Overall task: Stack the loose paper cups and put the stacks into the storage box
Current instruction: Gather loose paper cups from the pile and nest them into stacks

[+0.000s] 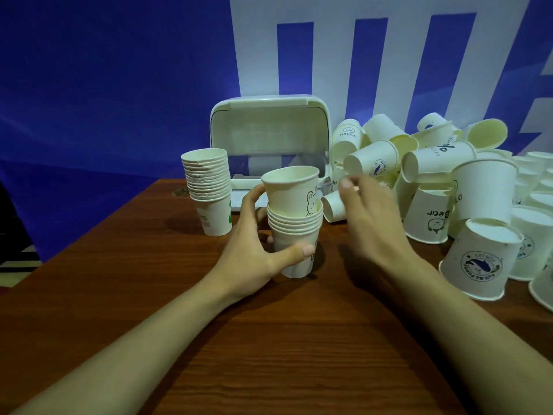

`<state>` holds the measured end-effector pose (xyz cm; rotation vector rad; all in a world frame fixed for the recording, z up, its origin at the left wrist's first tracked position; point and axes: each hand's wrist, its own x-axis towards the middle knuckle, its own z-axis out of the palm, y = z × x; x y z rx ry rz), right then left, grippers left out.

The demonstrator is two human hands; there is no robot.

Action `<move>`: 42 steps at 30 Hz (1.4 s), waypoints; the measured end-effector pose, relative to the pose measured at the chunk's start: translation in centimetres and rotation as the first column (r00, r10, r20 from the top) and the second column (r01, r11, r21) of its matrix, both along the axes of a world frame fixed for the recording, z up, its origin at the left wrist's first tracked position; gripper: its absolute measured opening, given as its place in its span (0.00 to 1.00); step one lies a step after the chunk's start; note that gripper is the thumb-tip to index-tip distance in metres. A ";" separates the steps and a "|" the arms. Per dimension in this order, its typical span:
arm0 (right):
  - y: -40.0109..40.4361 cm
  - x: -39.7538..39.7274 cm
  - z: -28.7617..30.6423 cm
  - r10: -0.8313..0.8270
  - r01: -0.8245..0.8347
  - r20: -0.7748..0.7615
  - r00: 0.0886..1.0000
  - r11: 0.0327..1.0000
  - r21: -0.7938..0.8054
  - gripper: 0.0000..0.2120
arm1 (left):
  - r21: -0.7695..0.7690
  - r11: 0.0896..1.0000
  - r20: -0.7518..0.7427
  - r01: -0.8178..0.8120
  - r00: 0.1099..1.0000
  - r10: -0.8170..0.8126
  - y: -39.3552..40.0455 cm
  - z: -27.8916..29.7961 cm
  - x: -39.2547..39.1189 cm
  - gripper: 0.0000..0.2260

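My left hand (254, 250) grips a stack of white paper cups (294, 226) near its base, just above the wooden table (269, 339). The top cup, printed with a rabbit, sits only partly pushed into the stack. To the right of the stack hovers my right hand (371, 223), blurred, with relaxed fingers and nothing in it. A taller finished stack (208, 190) stands upright to the left. Behind both stands the white storage box (269, 139), its lid raised. A heap of loose cups (434, 163) lies to the right.
Loose cups cover the right side of the table, some upside down like the dolphin-printed one (478, 259), others on their sides. A blue and white backdrop (119, 85) hangs behind the table. The table's left edge runs diagonally at the left.
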<state>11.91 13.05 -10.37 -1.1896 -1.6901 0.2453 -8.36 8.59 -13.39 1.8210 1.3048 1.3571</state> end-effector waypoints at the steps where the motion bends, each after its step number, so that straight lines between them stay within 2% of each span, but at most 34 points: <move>1: 0.5 0.3 -0.7 -0.001 0.005 0.123 0.992 0.999 -0.032 0.22 | 0.002 1.000 0.000 0.001 1.000 -0.001 -0.1 0.0 0.0 0.54; 4: 1.8 0.5 -1.9 0.048 0.024 0.440 0.897 0.988 -0.155 0.27 | 0.003 1.000 -0.008 0.002 1.000 -0.002 -0.3 0.1 0.2 0.52; 6: 2.1 0.2 -2.1 0.025 0.070 0.534 0.845 0.985 -0.156 0.28 | 0.001 1.000 -0.012 0.001 1.000 -0.001 -0.5 0.1 0.2 0.52; 7: 2.0 0.2 -2.0 -0.038 0.101 0.523 0.851 0.991 -0.091 0.28 | 0.000 1.000 -0.013 0.000 1.000 0.000 -0.5 0.1 0.2 0.52; 10: 1.4 0.3 -1.2 -0.294 0.266 0.313 0.903 0.955 0.131 0.24 | 0.004 1.000 -0.019 -0.002 1.000 0.002 -0.6 0.3 0.2 0.52; 12: 1.4 1.0 -1.1 -0.403 0.383 0.272 0.874 0.915 0.127 0.28 | 0.002 1.000 -0.018 -0.005 1.000 0.005 -0.6 0.3 0.1 0.52; 13: 1.4 1.3 -1.2 -0.430 0.432 0.290 0.855 0.900 0.059 0.32 | -0.001 1.000 -0.015 -0.004 1.000 0.004 -0.6 0.3 0.1 0.52; 15: 1.3 1.9 -1.3 -0.425 0.485 0.345 0.837 0.868 -0.107 0.38 | -0.008 1.000 -0.014 0.002 1.000 -0.002 -0.6 0.3 0.1 0.52; 17: 1.2 2.2 -1.4 -0.402 0.479 0.339 0.851 0.858 -0.184 0.37 | -0.010 1.000 -0.019 0.004 1.000 -0.004 -0.6 0.3 0.1 0.53; 22: 1.1 2.2 -0.6 -0.383 0.425 0.214 0.899 0.880 -0.210 0.23 | -0.003 1.000 -0.018 0.005 1.000 -0.005 -0.6 0.3 0.1 0.51; 26: 1.1 2.3 -0.5 -0.376 0.424 0.224 0.899 0.875 -0.235 0.25 | -0.003 1.000 -0.014 0.008 1.000 -0.008 -0.5 0.3 0.1 0.50; 28: 1.1 2.4 -0.6 -0.353 0.391 0.176 0.919 0.872 -0.295 0.25 | 0.002 1.000 -0.016 0.011 1.000 -0.011 -0.4 0.3 0.1 0.49; 33: 1.1 3.0 0.1 -0.291 0.258 0.007 0.957 0.837 -0.483 0.47 | 0.010 1.000 -0.020 0.016 1.000 -0.016 -0.4 0.4 0.1 0.49; 38: 1.3 2.9 -0.3 -0.262 0.222 -0.020 0.965 0.856 -0.466 0.47 | 0.005 1.000 -0.026 0.015 1.000 -0.015 -0.4 0.3 0.0 0.49; 42: 1.2 2.8 0.1 -0.212 0.170 -0.099 0.972 0.931 -0.323 0.50 | 0.014 1.000 -0.030 0.018 0.999 -0.017 -0.3 0.3 0.0 0.47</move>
